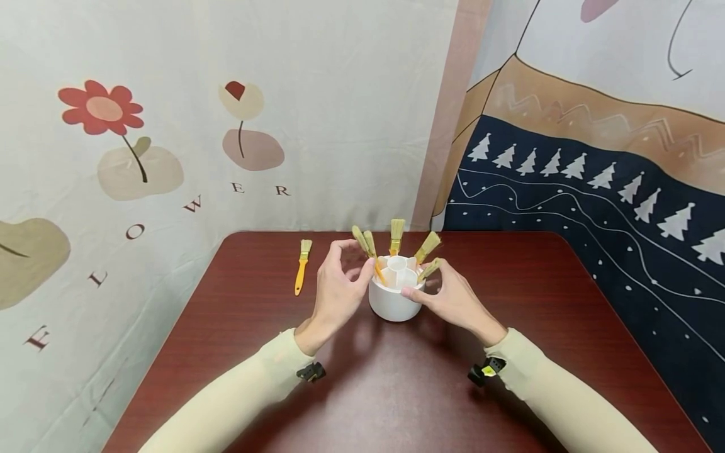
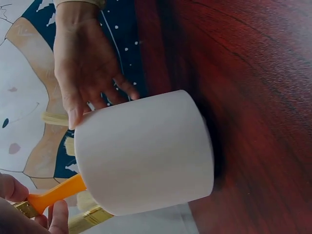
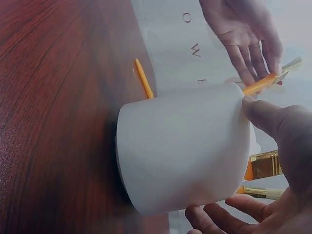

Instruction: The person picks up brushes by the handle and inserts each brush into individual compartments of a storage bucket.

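A round white brush holder (image 1: 394,307) with inner dividers stands upright on the table. Several paintbrushes with pale bristles and yellow-orange handles lean in it, bristles up. At its left rim my left hand (image 1: 335,289) pinches a paintbrush (image 2: 58,190) between thumb and fingers near the metal band; its handle dips inside the rim. My right hand (image 1: 457,301) grips the holder's right side, thumb on the near rim and fingers round the side, as the right wrist view shows. The holder's wall hides the handle tips.
Another paintbrush (image 1: 303,269) lies on the dark red table (image 1: 419,390), left of my left hand. Behind the table's far edge hangs a printed cloth (image 1: 351,126) with flowers and letters; a dark blue tree-patterned cloth (image 1: 510,214) hangs at the right.
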Motion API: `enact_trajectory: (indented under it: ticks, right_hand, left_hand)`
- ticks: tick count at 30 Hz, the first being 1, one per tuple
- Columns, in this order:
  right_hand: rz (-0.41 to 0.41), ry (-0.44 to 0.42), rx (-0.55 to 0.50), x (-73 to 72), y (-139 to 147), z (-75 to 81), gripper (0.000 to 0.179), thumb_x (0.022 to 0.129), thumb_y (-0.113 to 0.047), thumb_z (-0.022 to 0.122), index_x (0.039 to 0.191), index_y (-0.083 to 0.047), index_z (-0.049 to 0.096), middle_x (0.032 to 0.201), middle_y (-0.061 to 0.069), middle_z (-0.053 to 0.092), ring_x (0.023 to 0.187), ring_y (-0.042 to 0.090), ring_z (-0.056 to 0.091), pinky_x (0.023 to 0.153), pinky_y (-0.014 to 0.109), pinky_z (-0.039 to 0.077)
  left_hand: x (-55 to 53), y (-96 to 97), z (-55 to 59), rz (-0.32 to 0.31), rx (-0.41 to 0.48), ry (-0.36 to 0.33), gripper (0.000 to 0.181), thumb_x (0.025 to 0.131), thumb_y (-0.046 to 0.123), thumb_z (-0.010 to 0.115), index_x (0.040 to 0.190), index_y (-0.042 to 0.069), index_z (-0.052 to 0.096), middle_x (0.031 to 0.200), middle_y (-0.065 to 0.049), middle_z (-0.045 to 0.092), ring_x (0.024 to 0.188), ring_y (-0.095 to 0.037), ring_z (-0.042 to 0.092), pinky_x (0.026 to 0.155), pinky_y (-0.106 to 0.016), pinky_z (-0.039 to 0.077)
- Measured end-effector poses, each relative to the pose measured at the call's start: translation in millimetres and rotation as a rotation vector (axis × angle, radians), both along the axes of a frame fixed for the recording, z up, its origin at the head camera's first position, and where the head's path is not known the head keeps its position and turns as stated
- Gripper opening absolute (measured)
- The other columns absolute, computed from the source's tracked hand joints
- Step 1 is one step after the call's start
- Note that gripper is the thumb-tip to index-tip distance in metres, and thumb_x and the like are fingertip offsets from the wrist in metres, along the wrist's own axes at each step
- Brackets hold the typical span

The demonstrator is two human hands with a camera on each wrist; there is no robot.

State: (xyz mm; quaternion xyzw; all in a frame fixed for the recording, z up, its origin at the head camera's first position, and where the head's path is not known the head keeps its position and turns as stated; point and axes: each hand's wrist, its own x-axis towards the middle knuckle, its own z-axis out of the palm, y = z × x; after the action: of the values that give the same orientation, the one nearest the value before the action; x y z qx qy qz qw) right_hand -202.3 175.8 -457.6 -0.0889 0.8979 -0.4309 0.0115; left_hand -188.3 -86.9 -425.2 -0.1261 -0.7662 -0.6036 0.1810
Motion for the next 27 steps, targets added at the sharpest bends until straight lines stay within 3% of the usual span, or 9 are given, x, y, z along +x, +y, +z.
enact_trajectory:
  ticks: [6,13,19,27]
  right_hand:
    - [-0.008,0.008,0.017,-0.8,-1,0.0,0.076,0.094,-0.061,0.095,0.142,-0.012,0.062,0.139,0.015,0.077,0.125,0.030,0.082,0.105,0.052,0.069]
    - [-0.016,-0.005,0.023,1.3,-2,1.9,0.076,0.094,-0.060,0.095,0.142,-0.011,0.062,0.138,0.015,0.077,0.126,0.031,0.081,0.106,0.052,0.068]
    - [-0.026,-0.021,0.026,2.0,-2,2.9,0.078,0.094,-0.061,0.094,0.143,-0.010,0.060,0.139,0.016,0.075,0.127,0.032,0.080,0.106,0.052,0.069]
    - [-0.032,-0.030,0.022,1.5,-3,1.8,0.080,0.093,-0.065,0.094,0.142,-0.011,0.060,0.138,0.016,0.074,0.126,0.032,0.079,0.103,0.050,0.070]
  left_hand:
    - [-1.1,-0.6,-9.2,-0.017,-0.012,-0.024,0.041,0.104,0.003,0.083,0.140,0.000,0.064,0.133,-0.020,0.077,0.121,-0.033,0.079,0.101,-0.033,0.071]
    - [-1.5,-1.6,-17.5,-0.015,-0.085,-0.019,0.041,0.102,0.000,0.084,0.138,-0.001,0.064,0.130,-0.020,0.079,0.115,-0.033,0.082,0.098,-0.036,0.072]
    - [-1.9,-2.5,-19.2,-0.004,-0.158,-0.018,0.039,0.102,0.003,0.085,0.136,0.000,0.065,0.126,-0.018,0.082,0.109,-0.031,0.084,0.092,-0.036,0.071]
    - [-1.9,-3.3,-21.3,0.011,-0.232,-0.063,0.039,0.103,0.012,0.085,0.137,0.005,0.066,0.122,-0.014,0.084,0.112,-0.027,0.082,0.095,-0.033,0.068]
